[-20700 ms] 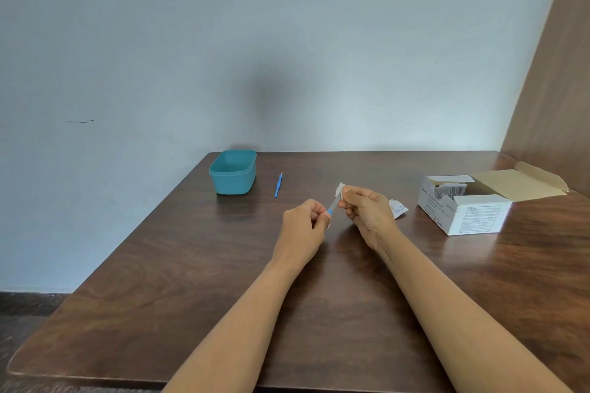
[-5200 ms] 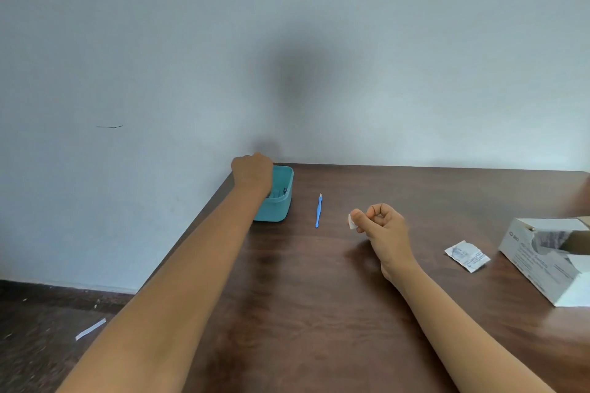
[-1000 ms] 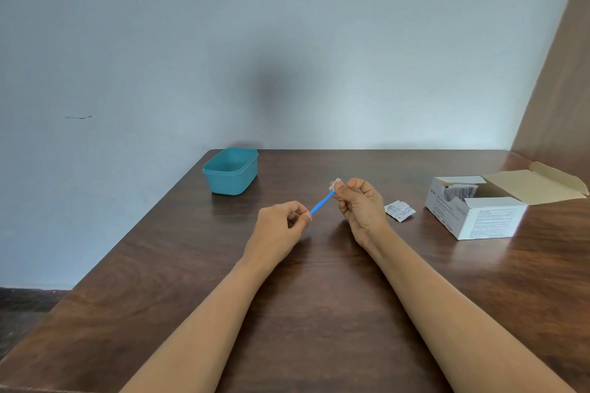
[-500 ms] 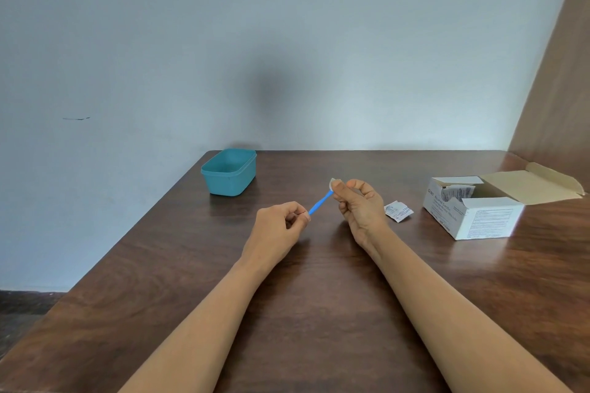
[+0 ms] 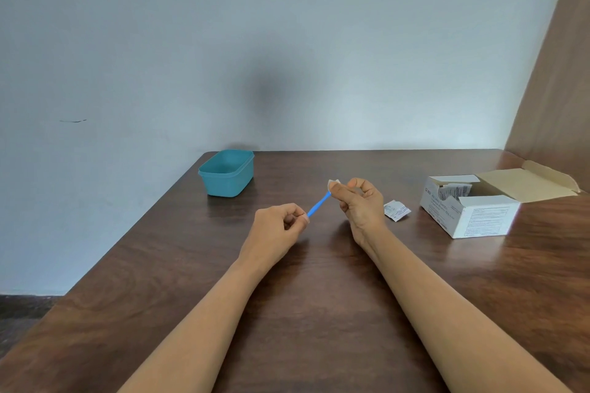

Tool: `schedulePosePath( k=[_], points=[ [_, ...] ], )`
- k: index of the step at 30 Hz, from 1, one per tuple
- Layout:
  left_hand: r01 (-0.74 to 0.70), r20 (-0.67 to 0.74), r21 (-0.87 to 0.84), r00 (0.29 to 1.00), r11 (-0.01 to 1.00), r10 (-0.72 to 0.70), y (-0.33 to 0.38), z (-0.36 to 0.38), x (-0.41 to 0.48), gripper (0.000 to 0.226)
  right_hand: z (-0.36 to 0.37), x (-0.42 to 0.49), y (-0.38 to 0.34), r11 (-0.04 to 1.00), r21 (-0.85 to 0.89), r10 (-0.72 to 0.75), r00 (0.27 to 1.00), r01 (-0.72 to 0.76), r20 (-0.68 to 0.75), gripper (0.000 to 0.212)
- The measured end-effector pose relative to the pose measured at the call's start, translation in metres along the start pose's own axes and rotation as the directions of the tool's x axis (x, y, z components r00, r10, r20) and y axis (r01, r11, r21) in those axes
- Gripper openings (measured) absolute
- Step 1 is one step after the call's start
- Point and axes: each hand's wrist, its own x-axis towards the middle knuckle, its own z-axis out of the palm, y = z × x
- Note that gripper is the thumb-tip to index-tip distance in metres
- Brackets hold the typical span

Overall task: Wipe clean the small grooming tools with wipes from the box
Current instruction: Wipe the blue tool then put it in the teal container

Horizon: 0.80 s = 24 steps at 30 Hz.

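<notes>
My left hand (image 5: 278, 223) pinched the blue tool's (image 5: 318, 205) near end; my right hand (image 5: 357, 201) clamped the wipe (image 5: 334, 182) round its far tip; best, I judged, to twist while drawing outward.

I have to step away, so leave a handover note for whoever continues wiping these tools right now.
Left hand: pinches one end of the thin blue plastic tool.
Right hand: pinches the small white wipe around the tool's far end.
Teal plastic tub sits back left; the open white cardboard wipe box right, a torn sachet beside it.
Done: wiping under way.
Left: finish this tool; tub contents hidden.
</notes>
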Motion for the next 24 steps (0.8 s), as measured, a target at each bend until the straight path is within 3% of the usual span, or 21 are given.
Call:
schedulePosePath(
  k=[7,17,24],
  points=[
    [-0.003,-0.016,0.008,1.0,1.0,0.003,0.0005,-0.0012,-0.0005,0.011,0.0004,0.0005,0.0012,0.998,0.0,0.056,0.997,-0.056,0.052,0.019],
    [-0.01,0.006,-0.002,1.0,1.0,0.01,0.0007,0.0002,-0.0006,0.014,0.0,-0.0001,-0.0013,0.998,0.045,0.047,0.999,-0.046,-0.003,0.028],
    [-0.02,-0.006,-0.007,1.0,1.0,0.02,0.0022,-0.0013,-0.0012,0.013,0.0017,0.0005,-0.0018,0.996,-0.077,-0.027,0.998,0.032,0.064,0.026]
  ],
)
